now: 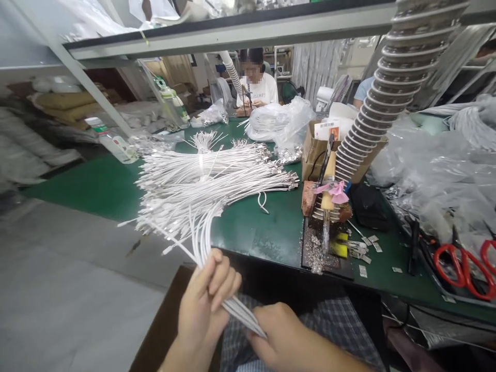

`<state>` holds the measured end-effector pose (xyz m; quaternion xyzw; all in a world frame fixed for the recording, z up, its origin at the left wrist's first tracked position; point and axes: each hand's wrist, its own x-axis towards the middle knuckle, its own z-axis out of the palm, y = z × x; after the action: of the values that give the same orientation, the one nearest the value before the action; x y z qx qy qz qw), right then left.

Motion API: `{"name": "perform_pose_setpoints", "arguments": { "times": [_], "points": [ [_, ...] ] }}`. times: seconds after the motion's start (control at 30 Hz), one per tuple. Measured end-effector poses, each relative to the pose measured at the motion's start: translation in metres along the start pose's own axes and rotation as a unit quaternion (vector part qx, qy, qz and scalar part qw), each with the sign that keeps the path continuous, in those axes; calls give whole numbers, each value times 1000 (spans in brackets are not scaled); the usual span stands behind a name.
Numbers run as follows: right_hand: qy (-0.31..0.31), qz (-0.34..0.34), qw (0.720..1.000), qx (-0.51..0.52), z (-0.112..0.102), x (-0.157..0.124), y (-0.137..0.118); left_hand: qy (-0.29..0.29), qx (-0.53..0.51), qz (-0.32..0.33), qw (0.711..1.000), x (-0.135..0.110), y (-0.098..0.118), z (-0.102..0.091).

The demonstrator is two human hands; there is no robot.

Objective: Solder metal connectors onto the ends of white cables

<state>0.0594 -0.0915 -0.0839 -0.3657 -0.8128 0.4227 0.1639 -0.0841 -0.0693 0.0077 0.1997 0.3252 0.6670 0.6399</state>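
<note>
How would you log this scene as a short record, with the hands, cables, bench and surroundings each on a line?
Left grip: closed around white cables
Right grip: closed on the same cables, at their lower end
Cable pile: many white cables, lying on the bench
Bench: green top
Tools: red-handled scissors, at the right
Overhead: ribbed hose, slanting down toward the bench
Across the bench: seated person in a white shirt

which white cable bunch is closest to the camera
The bunch held in the left hand and right hand; the piled bunches lie farther back on the green table.
</note>
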Motion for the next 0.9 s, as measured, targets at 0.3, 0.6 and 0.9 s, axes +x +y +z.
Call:
{"name": "perform_pose_setpoints", "arguments": {
  "times": [0.3, 0.6, 0.9],
  "points": [
    [-26, 114, 992, -37, 28, -43, 57, -7, 33, 118, 992, 41, 65, 7],
    [-41, 157, 984, 69, 30, -61, 77, -117, 285, 28, 951, 19, 64, 0],
    [32, 118, 988, 95, 27, -77, 93, -245, 748, 352, 507, 19, 93, 16]
  ]
}}
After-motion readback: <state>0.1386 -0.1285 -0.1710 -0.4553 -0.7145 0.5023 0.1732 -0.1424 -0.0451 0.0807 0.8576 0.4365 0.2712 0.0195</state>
